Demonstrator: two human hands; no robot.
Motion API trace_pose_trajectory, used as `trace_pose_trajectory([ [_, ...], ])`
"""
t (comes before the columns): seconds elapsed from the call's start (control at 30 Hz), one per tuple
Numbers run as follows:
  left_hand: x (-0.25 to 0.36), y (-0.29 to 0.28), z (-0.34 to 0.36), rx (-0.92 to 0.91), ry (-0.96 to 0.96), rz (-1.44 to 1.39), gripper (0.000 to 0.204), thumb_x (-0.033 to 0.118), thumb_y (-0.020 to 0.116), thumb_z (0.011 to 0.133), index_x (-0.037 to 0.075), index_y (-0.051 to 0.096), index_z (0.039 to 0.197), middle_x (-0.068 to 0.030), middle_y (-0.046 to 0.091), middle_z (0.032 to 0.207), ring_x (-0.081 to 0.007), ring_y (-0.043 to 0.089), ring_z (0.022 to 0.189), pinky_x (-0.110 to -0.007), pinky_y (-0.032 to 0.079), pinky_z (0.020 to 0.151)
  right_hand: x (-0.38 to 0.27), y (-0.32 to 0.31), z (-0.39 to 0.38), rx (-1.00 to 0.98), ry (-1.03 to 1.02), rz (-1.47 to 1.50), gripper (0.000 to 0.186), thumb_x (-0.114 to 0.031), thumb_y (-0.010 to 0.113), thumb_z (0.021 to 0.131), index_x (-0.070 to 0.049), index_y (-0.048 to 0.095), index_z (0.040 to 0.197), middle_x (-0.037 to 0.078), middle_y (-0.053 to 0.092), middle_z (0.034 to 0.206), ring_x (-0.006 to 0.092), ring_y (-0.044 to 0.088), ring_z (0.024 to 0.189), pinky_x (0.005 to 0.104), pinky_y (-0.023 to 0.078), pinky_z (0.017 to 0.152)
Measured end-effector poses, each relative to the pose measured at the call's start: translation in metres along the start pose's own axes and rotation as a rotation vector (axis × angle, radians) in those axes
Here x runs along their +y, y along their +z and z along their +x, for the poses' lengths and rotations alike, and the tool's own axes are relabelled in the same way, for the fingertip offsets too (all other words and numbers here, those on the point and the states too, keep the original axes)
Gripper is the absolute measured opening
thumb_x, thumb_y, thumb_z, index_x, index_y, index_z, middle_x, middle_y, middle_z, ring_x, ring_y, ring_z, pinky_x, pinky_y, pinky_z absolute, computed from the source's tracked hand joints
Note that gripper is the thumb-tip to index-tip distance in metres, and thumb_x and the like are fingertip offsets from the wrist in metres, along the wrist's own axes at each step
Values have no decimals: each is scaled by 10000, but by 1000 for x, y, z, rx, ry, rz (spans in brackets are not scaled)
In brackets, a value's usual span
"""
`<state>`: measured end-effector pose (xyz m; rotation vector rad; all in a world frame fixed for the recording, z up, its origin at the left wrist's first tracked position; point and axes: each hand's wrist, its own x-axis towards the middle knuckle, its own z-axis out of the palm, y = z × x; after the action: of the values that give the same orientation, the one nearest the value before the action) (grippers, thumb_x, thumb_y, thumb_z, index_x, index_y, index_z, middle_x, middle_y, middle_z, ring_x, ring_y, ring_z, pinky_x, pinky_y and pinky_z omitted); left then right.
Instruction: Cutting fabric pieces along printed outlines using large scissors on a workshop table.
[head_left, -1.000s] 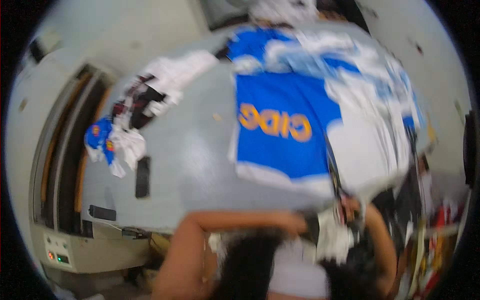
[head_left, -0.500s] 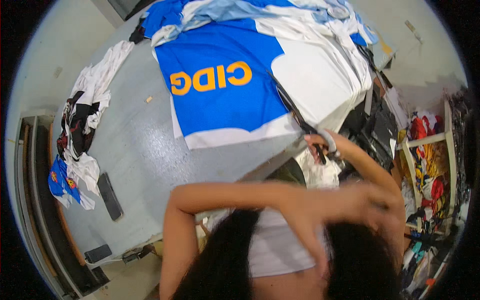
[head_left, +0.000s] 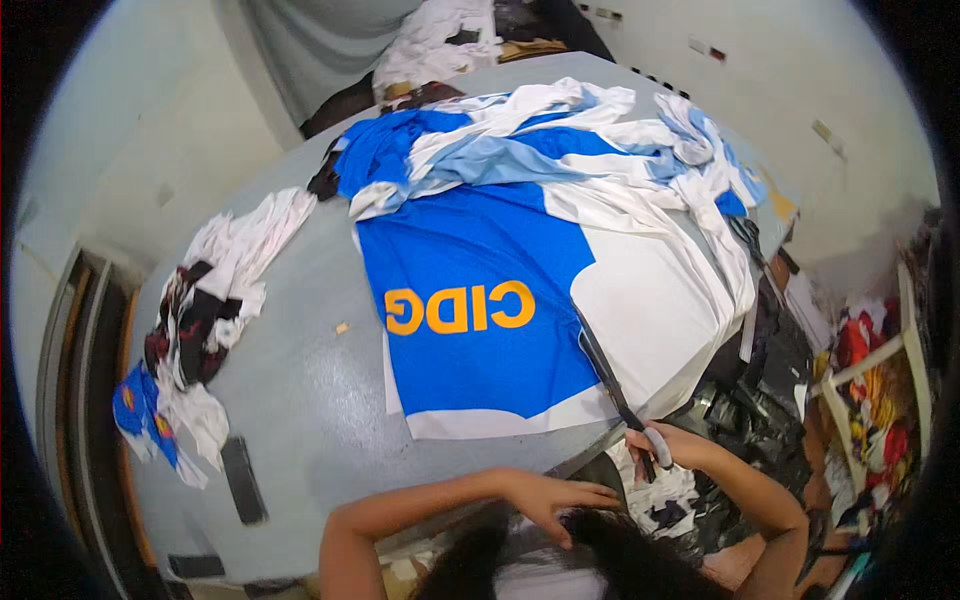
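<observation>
A blue and white piece of fabric [head_left: 480, 365] with orange lettering lies spread over the near side of the table. My right hand [head_left: 660, 447], at the table's edge, is closed round the handles of a pair of long dark scissors [head_left: 602, 368]. Their blades rest over the line where the blue meets the white. In front of my body, short of the table edge, my left hand [head_left: 550, 497] is raised with thumb and fingers apart. It holds nothing and is close to dark hair [head_left: 600, 535].
Crumpled blue, light blue and white cloth [head_left: 510, 150] is heaped at the table's far side. Along the left lie white and dark scraps [head_left: 195, 320] and a black phone-like slab [head_left: 243, 480]. Black plastic bags [head_left: 745, 430] and a rack [head_left: 880, 365] of colourful cloth stand at right.
The view has tilted up, showing more beyond the table. My left hand has moved left, away from in front of my right arm. The scissors stay in my right hand over the fabric.
</observation>
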<state>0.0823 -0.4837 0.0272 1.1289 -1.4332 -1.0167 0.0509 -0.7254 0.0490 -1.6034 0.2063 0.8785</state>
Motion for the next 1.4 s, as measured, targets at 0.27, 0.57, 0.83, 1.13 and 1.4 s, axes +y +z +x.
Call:
trace_pose_trajectory([
  [0.27,-13,-170,-61,593,-372,1072,525,438,548,836,108,505,1242,-115,492,1272,-285,443,1188,-419,322,999,-6,34,-11,120,52,-86,616,-580,542,810,22,487,930,54,513,655,138,602,599,261,463,527],
  [0.57,-4,-137,-100,598,-986,1038,1133,761,609,538,148,236,1414,-216,27,1476,-469,-20,1334,-656,-18,992,6,54,-9,206,18,256,513,-500,606,807,0,512,867,44,515,621,125,556,516,243,443,473],
  [0.83,-18,-170,-34,758,-483,1158,641,427,670,718,177,468,1273,-162,253,1429,-419,192,1305,-611,118,1026,-4,82,-9,375,37,-6,418,-383,639,822,3,513,921,31,527,638,97,523,559,234,411,495],
  [1.13,-37,-183,-11,593,-606,995,644,480,702,665,203,524,1219,-99,374,1369,-357,229,1308,-569,129,1049,-22,81,-14,438,109,-444,640,-512,626,758,93,539,946,243,593,778,316,596,730,374,455,676],
  [1.4,-40,-187,-20,624,-576,1045,884,625,679,591,180,440,1317,-63,302,1431,-285,191,1350,-592,73,1049,-24,78,-8,437,43,-343,490,-417,617,817,63,521,836,136,539,609,208,543,564,340,423,531],
])
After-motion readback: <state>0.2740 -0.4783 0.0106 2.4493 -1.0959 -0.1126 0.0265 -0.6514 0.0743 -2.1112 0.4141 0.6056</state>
